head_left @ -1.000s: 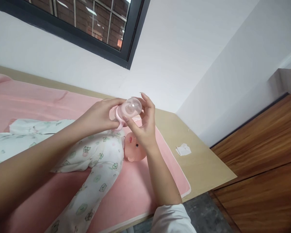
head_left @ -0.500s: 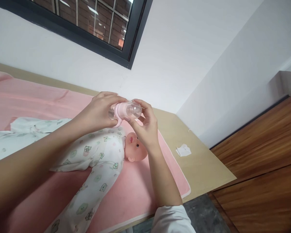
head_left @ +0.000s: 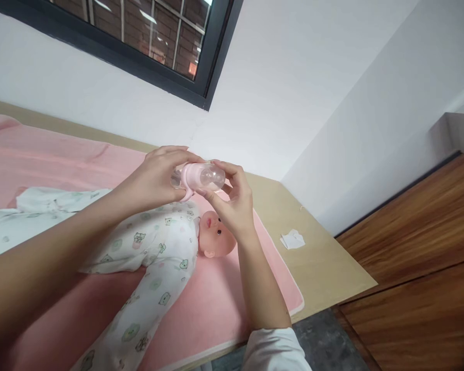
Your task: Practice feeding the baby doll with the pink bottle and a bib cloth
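A baby bottle (head_left: 195, 176) with a pink collar and a clear dome cap lies sideways in the air between my hands. My left hand (head_left: 164, 175) is closed round its body and pink handle, hiding much of the bottle. At the capped end, my right hand (head_left: 234, 193) grips the clear cap (head_left: 215, 177) between thumb and fingers. Beneath them a baby doll (head_left: 215, 237) lies on its back, dressed in white clothes with a green animal print. Part of the doll's head is behind my right hand.
The doll rests on a pink mat (head_left: 212, 299) spread over a wooden table (head_left: 332, 273). A crumpled white tissue (head_left: 293, 239) lies on the table right of the mat. Behind are a white wall and a dark-framed window (head_left: 201, 87); wooden panels (head_left: 417, 226) stand at right.
Both hands keep their hold on the bottle and its cap. The bottle has shifted very slightly to the left; the doll has stayed in place.
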Demonstrator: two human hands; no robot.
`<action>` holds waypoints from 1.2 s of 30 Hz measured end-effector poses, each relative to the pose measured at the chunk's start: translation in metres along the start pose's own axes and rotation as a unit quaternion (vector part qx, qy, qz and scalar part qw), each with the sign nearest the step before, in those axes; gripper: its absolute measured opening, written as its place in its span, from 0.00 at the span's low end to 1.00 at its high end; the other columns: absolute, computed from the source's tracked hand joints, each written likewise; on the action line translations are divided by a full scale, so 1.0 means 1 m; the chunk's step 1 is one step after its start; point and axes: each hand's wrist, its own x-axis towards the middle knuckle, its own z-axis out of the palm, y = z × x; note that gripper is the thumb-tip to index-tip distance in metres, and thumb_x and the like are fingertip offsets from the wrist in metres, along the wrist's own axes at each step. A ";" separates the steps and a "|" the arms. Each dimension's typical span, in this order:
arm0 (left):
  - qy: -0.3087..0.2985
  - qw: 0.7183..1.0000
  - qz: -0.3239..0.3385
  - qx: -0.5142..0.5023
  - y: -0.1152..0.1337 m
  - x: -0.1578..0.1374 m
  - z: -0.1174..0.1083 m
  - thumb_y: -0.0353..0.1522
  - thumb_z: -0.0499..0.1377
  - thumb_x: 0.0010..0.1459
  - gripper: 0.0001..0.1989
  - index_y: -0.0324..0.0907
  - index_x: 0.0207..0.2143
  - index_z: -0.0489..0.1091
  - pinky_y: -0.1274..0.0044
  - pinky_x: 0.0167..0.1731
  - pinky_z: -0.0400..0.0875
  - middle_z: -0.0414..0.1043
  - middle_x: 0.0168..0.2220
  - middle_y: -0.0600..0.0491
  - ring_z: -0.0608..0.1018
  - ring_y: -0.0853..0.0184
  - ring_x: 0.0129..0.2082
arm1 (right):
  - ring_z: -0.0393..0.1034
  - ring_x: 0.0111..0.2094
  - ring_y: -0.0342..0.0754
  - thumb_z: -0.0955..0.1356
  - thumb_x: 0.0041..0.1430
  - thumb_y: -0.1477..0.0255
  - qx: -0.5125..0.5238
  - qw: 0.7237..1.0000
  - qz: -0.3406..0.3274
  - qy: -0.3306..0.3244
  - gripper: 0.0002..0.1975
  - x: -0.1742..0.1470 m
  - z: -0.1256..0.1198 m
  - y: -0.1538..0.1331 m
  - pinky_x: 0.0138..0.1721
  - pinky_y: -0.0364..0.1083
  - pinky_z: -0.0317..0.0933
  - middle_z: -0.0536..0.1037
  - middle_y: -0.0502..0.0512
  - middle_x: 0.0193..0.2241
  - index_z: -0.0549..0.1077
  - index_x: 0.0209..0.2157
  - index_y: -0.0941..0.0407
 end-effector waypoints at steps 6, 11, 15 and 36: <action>0.014 1.000 0.016 0.005 -0.007 0.000 0.002 0.38 0.59 0.45 0.27 0.51 0.51 0.72 0.62 0.61 0.60 0.75 0.54 0.53 0.67 0.52 0.62 | 0.69 0.56 0.51 0.75 0.52 0.56 0.010 1.000 -0.001 0.005 0.25 0.000 0.000 0.000 0.51 0.53 0.72 0.74 0.55 0.53 0.70 0.49 0.49; 0.007 1.000 0.021 0.016 -0.007 -0.001 0.001 0.37 0.58 0.45 0.27 0.51 0.51 0.73 0.61 0.61 0.59 0.75 0.54 0.53 0.66 0.52 0.63 | 0.70 0.55 0.51 0.75 0.52 0.55 0.001 1.000 0.003 -0.004 0.25 0.000 -0.001 -0.001 0.50 0.53 0.73 0.75 0.55 0.52 0.70 0.49 0.49; 0.001 0.999 0.022 0.025 -0.005 -0.001 0.000 0.36 0.58 0.45 0.27 0.51 0.51 0.73 0.62 0.62 0.57 0.75 0.54 0.54 0.65 0.52 0.63 | 0.71 0.53 0.50 0.74 0.52 0.56 -0.006 1.000 -0.003 -0.010 0.24 0.000 -0.003 0.001 0.49 0.52 0.74 0.75 0.55 0.52 0.71 0.49 0.48; -0.032 0.998 0.024 0.050 -0.013 0.000 0.001 0.36 0.58 0.45 0.27 0.52 0.51 0.73 0.61 0.64 0.53 0.74 0.56 0.55 0.63 0.51 0.65 | 0.72 0.52 0.50 0.75 0.50 0.55 -0.010 0.999 0.015 -0.049 0.27 0.004 -0.013 0.003 0.48 0.51 0.75 0.75 0.55 0.53 0.73 0.50 0.49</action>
